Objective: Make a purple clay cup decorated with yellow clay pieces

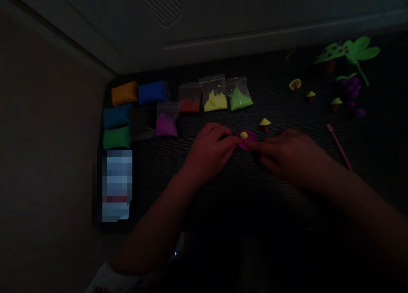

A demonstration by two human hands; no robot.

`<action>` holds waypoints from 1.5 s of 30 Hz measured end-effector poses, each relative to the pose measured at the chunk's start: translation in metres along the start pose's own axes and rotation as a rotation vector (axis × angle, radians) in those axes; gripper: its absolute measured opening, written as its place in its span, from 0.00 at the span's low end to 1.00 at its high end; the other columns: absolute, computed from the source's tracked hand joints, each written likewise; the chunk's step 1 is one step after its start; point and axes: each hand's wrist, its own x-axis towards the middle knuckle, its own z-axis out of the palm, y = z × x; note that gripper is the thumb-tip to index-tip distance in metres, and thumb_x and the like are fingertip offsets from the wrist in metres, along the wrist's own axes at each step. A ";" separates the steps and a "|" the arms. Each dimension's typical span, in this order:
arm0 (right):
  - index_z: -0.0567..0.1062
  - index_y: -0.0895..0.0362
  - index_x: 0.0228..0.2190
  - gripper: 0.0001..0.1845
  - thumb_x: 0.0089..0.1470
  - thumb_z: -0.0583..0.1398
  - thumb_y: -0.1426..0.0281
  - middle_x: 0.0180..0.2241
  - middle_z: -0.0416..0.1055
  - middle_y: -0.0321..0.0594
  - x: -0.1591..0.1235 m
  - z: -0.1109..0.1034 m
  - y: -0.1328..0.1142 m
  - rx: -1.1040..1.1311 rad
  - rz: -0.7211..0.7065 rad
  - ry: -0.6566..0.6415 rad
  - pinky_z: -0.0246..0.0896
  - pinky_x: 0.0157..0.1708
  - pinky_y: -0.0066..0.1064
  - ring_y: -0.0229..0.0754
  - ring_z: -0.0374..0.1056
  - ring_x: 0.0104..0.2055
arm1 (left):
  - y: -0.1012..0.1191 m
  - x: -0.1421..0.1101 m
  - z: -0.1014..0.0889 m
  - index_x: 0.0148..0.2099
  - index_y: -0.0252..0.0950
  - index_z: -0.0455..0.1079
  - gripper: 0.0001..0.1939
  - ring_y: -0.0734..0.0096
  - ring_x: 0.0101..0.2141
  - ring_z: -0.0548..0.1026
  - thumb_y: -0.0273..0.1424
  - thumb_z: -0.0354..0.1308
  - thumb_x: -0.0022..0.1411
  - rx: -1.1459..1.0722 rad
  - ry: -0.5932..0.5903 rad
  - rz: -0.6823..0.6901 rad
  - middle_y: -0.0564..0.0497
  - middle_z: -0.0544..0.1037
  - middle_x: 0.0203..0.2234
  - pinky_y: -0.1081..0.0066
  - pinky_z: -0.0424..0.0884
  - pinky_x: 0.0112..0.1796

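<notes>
A small magenta clay disc [251, 136] with a pale yellow clay ball [244, 135] on it lies between my hands. My left hand [210, 150] has its fingers closed at the disc's left edge, the fingertips near the ball. From the other side, my right hand [285, 155] has its index finger on the disc's lower right rim, the other fingers curled in. Whether the thumbs reach under the disc is hidden. Just above my right hand is a small mushroom [264, 123] with a yellow cap and a reddish-brown stem.
Bags of yellow clay [215, 100], green clay [239, 98] and magenta clay [166, 125] lie behind my left hand, near several coloured packets [124, 93]. A lit phone [116, 184] is at left. Right are a pink tool [339, 146], more mushrooms [310, 96] and purple clay grapes [349, 87].
</notes>
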 end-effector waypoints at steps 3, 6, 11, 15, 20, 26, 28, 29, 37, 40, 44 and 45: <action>0.62 0.50 0.53 0.23 0.55 0.50 0.68 0.32 0.73 0.35 -0.001 -0.001 0.001 0.008 -0.003 0.020 0.52 0.35 0.35 0.43 0.66 0.31 | 0.000 0.000 0.001 0.43 0.38 0.71 0.09 0.69 0.39 0.65 0.30 0.53 0.60 0.003 0.010 -0.004 0.50 0.71 0.35 0.67 0.64 0.41; 0.66 0.50 0.50 0.20 0.55 0.50 0.67 0.30 0.72 0.35 -0.001 -0.002 0.002 -0.001 -0.007 0.025 0.52 0.34 0.35 0.43 0.66 0.31 | 0.000 0.000 0.001 0.43 0.38 0.71 0.09 0.69 0.39 0.65 0.30 0.53 0.60 0.005 0.026 0.005 0.50 0.71 0.35 0.67 0.64 0.41; 0.68 0.49 0.47 0.18 0.55 0.51 0.67 0.29 0.72 0.34 -0.001 -0.002 0.001 -0.006 -0.011 0.032 0.51 0.33 0.35 0.43 0.66 0.30 | 0.000 0.000 0.001 0.43 0.38 0.70 0.09 0.69 0.39 0.65 0.30 0.53 0.60 0.010 0.022 0.015 0.50 0.71 0.35 0.67 0.64 0.41; 0.66 0.50 0.50 0.20 0.55 0.51 0.67 0.30 0.72 0.34 -0.001 -0.001 0.001 0.006 -0.010 0.041 0.52 0.34 0.35 0.43 0.66 0.31 | 0.000 0.000 0.001 0.43 0.38 0.70 0.09 0.68 0.39 0.65 0.30 0.53 0.60 0.011 0.022 0.013 0.50 0.71 0.35 0.67 0.64 0.41; 0.67 0.50 0.49 0.19 0.56 0.50 0.67 0.31 0.71 0.35 -0.002 -0.001 0.003 0.041 -0.027 0.077 0.53 0.34 0.34 0.42 0.67 0.32 | 0.000 0.000 0.000 0.43 0.38 0.70 0.09 0.69 0.39 0.64 0.30 0.53 0.60 0.015 0.029 0.009 0.50 0.71 0.36 0.67 0.64 0.41; 0.70 0.50 0.45 0.16 0.55 0.51 0.68 0.29 0.72 0.34 0.000 -0.001 0.003 0.063 -0.020 0.058 0.53 0.34 0.34 0.42 0.66 0.31 | 0.000 0.000 0.001 0.42 0.37 0.71 0.09 0.69 0.39 0.65 0.29 0.53 0.60 0.025 0.035 0.018 0.50 0.71 0.35 0.68 0.64 0.41; 0.70 0.50 0.45 0.16 0.54 0.51 0.68 0.30 0.72 0.34 0.000 -0.001 0.003 0.073 -0.022 0.068 0.53 0.35 0.34 0.41 0.66 0.31 | 0.000 0.000 0.001 0.42 0.37 0.71 0.09 0.69 0.39 0.65 0.29 0.53 0.60 0.026 0.029 0.020 0.50 0.71 0.35 0.68 0.64 0.41; 0.71 0.50 0.44 0.16 0.54 0.52 0.68 0.30 0.71 0.34 0.000 -0.001 0.003 0.075 -0.024 0.078 0.53 0.35 0.34 0.41 0.66 0.31 | 0.000 -0.001 0.001 0.42 0.37 0.71 0.09 0.69 0.39 0.65 0.29 0.53 0.60 0.027 0.029 0.022 0.50 0.71 0.35 0.68 0.64 0.41; 0.73 0.52 0.39 0.12 0.54 0.52 0.68 0.28 0.72 0.34 0.000 0.000 0.004 0.094 -0.026 0.092 0.52 0.36 0.34 0.41 0.66 0.32 | 0.000 -0.001 -0.001 0.42 0.38 0.70 0.08 0.69 0.39 0.64 0.29 0.53 0.60 0.027 0.029 0.027 0.50 0.71 0.36 0.67 0.64 0.41; 0.73 0.52 0.39 0.13 0.54 0.52 0.68 0.29 0.72 0.35 0.001 0.000 0.004 0.102 -0.021 0.097 0.51 0.36 0.34 0.42 0.67 0.33 | 0.001 -0.001 -0.001 0.41 0.38 0.70 0.08 0.69 0.39 0.64 0.30 0.53 0.60 0.023 0.032 0.028 0.50 0.71 0.35 0.67 0.64 0.41; 0.73 0.53 0.40 0.14 0.54 0.52 0.68 0.27 0.71 0.36 0.001 -0.001 0.003 0.116 -0.038 0.146 0.50 0.35 0.33 0.40 0.66 0.31 | 0.001 -0.001 -0.001 0.41 0.38 0.71 0.08 0.69 0.39 0.65 0.29 0.53 0.60 0.027 0.028 0.026 0.50 0.71 0.35 0.67 0.64 0.41; 0.73 0.53 0.41 0.14 0.54 0.52 0.68 0.27 0.71 0.36 0.001 -0.001 0.003 0.123 -0.043 0.163 0.50 0.34 0.33 0.40 0.66 0.31 | 0.001 0.000 -0.001 0.42 0.38 0.71 0.08 0.69 0.39 0.65 0.29 0.53 0.60 0.026 0.028 0.026 0.50 0.71 0.35 0.67 0.64 0.41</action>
